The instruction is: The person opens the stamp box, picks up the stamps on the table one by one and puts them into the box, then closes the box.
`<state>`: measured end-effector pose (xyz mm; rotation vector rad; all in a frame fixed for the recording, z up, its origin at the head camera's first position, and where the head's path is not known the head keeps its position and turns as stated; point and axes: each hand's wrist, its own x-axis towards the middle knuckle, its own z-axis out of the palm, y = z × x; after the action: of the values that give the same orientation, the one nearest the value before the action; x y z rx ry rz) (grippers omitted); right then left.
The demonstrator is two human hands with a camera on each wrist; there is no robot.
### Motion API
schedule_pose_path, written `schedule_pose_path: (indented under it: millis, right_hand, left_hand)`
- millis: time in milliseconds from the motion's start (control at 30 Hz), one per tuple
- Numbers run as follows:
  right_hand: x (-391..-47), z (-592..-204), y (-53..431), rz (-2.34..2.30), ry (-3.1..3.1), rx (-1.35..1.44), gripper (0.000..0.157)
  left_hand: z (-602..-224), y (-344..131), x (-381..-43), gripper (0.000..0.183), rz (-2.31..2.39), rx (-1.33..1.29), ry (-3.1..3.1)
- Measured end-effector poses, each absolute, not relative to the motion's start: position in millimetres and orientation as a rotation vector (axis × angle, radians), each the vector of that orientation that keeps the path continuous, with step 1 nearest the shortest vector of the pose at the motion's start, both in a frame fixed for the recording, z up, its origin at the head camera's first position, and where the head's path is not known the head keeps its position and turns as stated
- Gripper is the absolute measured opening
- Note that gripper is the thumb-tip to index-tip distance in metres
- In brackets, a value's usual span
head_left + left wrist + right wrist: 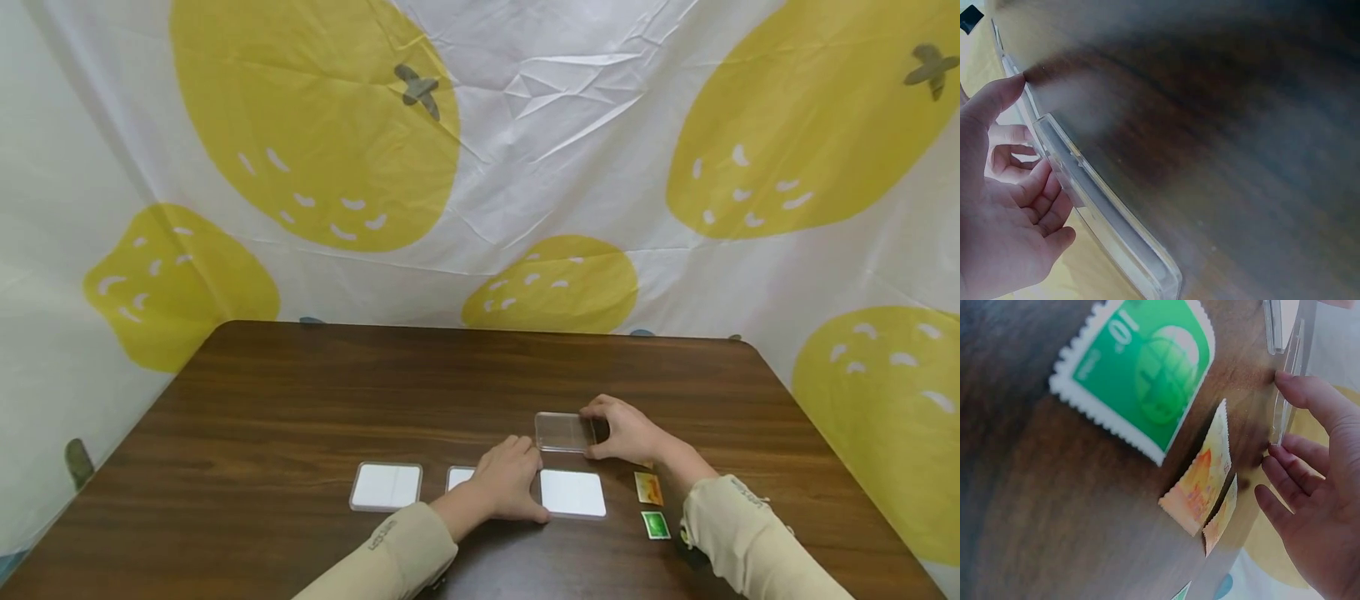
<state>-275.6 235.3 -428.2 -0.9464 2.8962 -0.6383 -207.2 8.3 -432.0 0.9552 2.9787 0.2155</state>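
My left hand (504, 483) spans the left end of a clear plastic case with a white insert (572, 493), thumb at its near corner and fingers at the far one. Under that hand a middle white-filled case (459, 477) is mostly covered. Just beyond, my right hand (626, 429) grips the right end of a transparent plastic cover (558, 432) between thumb and fingers. In the right wrist view, the thin cover (1285, 406) shows edge-on between thumb and fingertips.
Another white-filled case (386, 487) lies at the left. Beside the right forearm are a green postage stamp (656, 525) and an orange stamp (648, 489); a second orange stamp (1220, 515) shows in the right wrist view. A fruit-print curtain (555, 167) hangs behind the brown table (262, 400).
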Motion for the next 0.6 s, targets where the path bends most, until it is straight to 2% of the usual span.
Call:
schedule_pose_path:
  millis: [267,600]
  right_hand:
    - [-273.7,-426.8,236.5,-0.649,2.89,-0.91,0.062]
    - [-267.8,-419.2,239.5,-0.676,2.989,-0.898,0.063]
  left_hand:
    - [-432.8,8.7,-207.9,0.054,0.217,0.976,2.975]
    - [-430.5,-4.7,-207.8,0.062,0.444,1.001,2.9]
